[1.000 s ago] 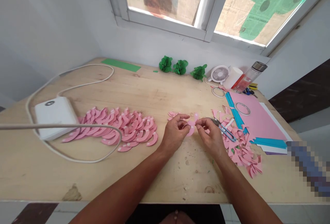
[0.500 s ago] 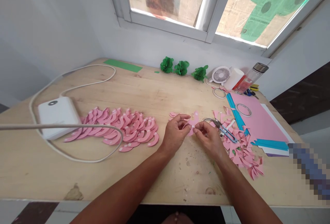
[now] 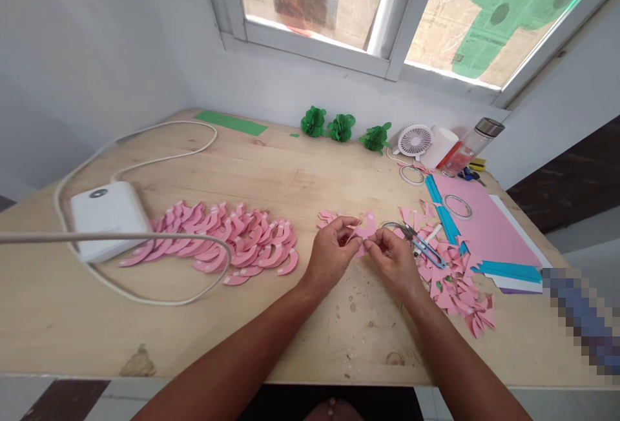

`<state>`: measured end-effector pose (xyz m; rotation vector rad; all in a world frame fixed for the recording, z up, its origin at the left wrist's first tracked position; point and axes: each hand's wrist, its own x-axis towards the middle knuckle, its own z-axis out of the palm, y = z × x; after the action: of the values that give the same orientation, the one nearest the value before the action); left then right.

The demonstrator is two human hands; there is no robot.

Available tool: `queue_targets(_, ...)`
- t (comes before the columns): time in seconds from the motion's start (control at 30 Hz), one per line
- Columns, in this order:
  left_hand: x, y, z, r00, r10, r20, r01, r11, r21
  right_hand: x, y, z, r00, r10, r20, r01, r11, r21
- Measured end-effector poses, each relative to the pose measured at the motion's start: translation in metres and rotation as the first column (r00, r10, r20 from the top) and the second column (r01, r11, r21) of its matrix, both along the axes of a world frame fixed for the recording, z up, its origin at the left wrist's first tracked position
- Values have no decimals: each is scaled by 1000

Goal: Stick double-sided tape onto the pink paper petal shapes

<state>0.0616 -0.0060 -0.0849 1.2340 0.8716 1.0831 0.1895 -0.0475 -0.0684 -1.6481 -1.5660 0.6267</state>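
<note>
A curved pink paper piece (image 3: 369,226) with a small pale patch near its upper tip is held up between my two hands. My left hand (image 3: 334,250) pinches its left side, fingers closed. From the right, my right hand (image 3: 392,254) pinches its lower edge with thumb and forefinger. Just beyond my left fingers lie a few pink paper bits (image 3: 327,217). Scissors (image 3: 411,237) rest beside my right hand, next to a blue-handled cutter (image 3: 431,254) on pink scraps (image 3: 453,276). Rows of curved pink pieces with pale patches (image 3: 247,246) overlap to the left.
A white power bank (image 3: 111,217) with a looping white cable (image 3: 140,301) occupies the left. Three green paper shapes (image 3: 341,128), a small fan (image 3: 415,142) and a bottle (image 3: 472,150) line the wall. Pink sheets (image 3: 498,227) and a tape roll (image 3: 458,206) lie right.
The pink piece has turned slightly between my fingers and more of its curve shows. Both hands stay almost in place, and the things on the table have not moved.
</note>
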Motion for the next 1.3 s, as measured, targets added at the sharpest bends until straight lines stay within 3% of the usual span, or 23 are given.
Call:
queue_targets(0.3, 1, -3, 2, 998, 3, -64, 2, 997, 80, 0, 1, 0, 1000, -10, -27, 10, 1000, -2)
queue_targets(0.57, -2, -4, 20, 999, -29, 41, 33, 996, -87, 3, 3, 1, 985, -38, -167, 35, 999, -24)
queue_targets(0.83, -1, -1, 8, 996, -75, 52, 79, 994, -70, 1, 1, 0, 937, 22, -349, -53, 996, -78)
queue_targets(1.03, 0, 1, 11, 994, -23, 105, 39, 988, -151, 1, 0, 6, 934, 56, -351, -74, 997, -36)
queue_targets(1.3, 0, -1, 14, 992, -74, 98, 90, 980, -176, 1, 1, 1, 943, 14, -333, -40, 997, -71)
